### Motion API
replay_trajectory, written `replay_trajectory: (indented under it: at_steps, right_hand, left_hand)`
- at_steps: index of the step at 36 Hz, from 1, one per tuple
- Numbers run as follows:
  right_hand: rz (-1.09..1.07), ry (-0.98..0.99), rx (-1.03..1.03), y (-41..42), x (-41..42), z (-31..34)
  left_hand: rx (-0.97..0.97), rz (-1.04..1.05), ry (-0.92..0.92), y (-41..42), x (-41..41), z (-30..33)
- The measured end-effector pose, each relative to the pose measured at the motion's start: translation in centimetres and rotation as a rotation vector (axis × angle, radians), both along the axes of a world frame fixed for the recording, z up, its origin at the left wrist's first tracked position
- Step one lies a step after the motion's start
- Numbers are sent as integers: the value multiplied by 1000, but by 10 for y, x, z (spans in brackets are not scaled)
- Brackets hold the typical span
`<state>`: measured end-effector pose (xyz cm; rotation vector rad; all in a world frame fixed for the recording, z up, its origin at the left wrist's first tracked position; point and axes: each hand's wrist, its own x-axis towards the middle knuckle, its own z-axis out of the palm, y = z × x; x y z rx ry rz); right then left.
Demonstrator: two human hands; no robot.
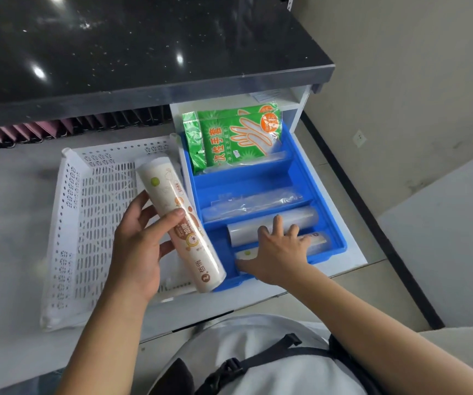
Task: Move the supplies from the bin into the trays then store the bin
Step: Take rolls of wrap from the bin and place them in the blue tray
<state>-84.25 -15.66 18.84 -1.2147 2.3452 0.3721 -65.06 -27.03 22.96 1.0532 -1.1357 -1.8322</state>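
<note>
My left hand (138,246) grips a white printed roll (178,220), held slantwise over the right edge of the white perforated bin (69,223). To its right lies the blue divided tray (258,183). Green glove packets (238,135) lean in its far compartment. A clear bag roll (252,206) lies in the middle one. My right hand (278,252) rests with fingers spread on a white printed roll (315,240) in the near compartment, beside a clear roll (295,220). Whether the right hand grips that roll I cannot tell.
The bin and tray sit on a pale low shelf (10,223) under a black speckled countertop (144,47). Dark and pink folders (58,129) stand in a row behind the bin. A white cubby (292,106) opens behind the tray. Tiled floor lies to the right.
</note>
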Motion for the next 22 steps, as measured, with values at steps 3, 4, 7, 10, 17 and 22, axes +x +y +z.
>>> replay_trajectory:
  at_steps: [3, 4, 7, 10, 17, 22]
  right_hand:
    - [-3, -119, -49, 8, -14, 9]
    - [-14, -176, -84, 13, -20, 12]
    - [-57, -362, -243, 31, -40, 18]
    - [-75, -459, -409, 53, -57, 21]
    - [-490, -434, -892, 104, -86, 20]
    - [-586, -482, -890, 124, -92, 8]
  left_hand:
    - [-61, -37, -43, -1, -11, 11]
    - [-84, -52, -59, -2, -16, 16]
    - [-150, -137, -120, -5, -33, 29]
    - [-246, -282, -215, -5, -55, 38]
    - [-531, -722, -557, 17, -118, 31]
    - [-708, -981, -858, 35, -159, 12]
